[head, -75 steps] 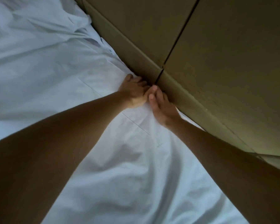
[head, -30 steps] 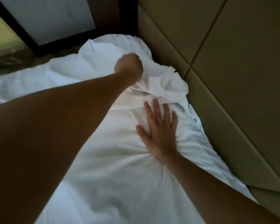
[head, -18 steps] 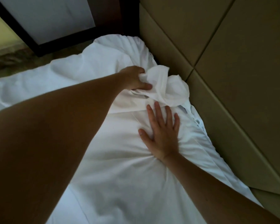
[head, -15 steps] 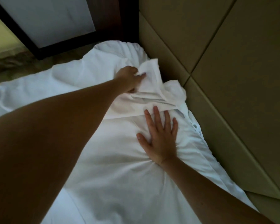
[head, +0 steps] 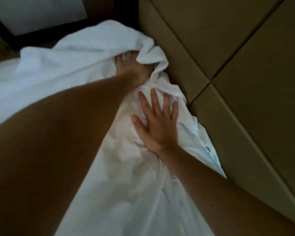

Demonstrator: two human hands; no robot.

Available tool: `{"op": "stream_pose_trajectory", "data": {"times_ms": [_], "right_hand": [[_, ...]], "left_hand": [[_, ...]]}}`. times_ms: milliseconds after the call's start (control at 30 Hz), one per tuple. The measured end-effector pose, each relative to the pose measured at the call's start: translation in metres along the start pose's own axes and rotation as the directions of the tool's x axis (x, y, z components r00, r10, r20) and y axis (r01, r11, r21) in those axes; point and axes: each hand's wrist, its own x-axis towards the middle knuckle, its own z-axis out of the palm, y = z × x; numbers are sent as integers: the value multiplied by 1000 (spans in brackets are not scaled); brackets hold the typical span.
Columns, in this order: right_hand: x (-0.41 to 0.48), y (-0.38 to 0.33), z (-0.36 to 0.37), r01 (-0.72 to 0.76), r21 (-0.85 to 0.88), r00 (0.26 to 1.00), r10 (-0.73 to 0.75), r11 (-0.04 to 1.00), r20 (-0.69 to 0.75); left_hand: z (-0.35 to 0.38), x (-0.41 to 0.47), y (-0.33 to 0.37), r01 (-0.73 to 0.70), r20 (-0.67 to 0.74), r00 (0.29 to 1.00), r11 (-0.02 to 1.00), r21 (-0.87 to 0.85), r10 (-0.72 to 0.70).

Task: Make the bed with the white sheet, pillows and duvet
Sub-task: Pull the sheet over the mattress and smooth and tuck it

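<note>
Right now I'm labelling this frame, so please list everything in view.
sheet: one, white, spread over the bed, bunched at the far corner
headboard panels: several, tan, along the right, beside the sheet
frame: one, dark, top left
pale panel: one, whitish, inside the frame
floor: one dim brownish strip, far left, below the frame
left hand: one, reaching into the bunched sheet; grip too blurred to tell
right hand: one, flat with fingers spread, pressing on the sheet nearer the camera
</note>
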Motion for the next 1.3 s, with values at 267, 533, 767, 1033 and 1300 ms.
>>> {"op": "stream_pose_trajectory", "data": {"times_ms": [267,533,767,1033,1300], "right_hand": [[-2,2,2,22,58,994,-15,998,-104],[-2,4,5,44,81,980,-27,996,-196],[-4,2,2,-36,135,953,74,990,-292],[-5,-1,4,-88,64,952,103,994,-288],[-5,1,6,-90,16,956,91,996,-280]], "left_hand": [[-39,16,4,-201,121,973,979,38,195],[-38,-41,-27,-764,89,641,624,163,762],[-16,-18,13,-595,382,794,733,329,473],[-11,-11,18,-652,338,755,695,302,562],[-4,-31,-4,-753,128,658,653,82,742]]}}
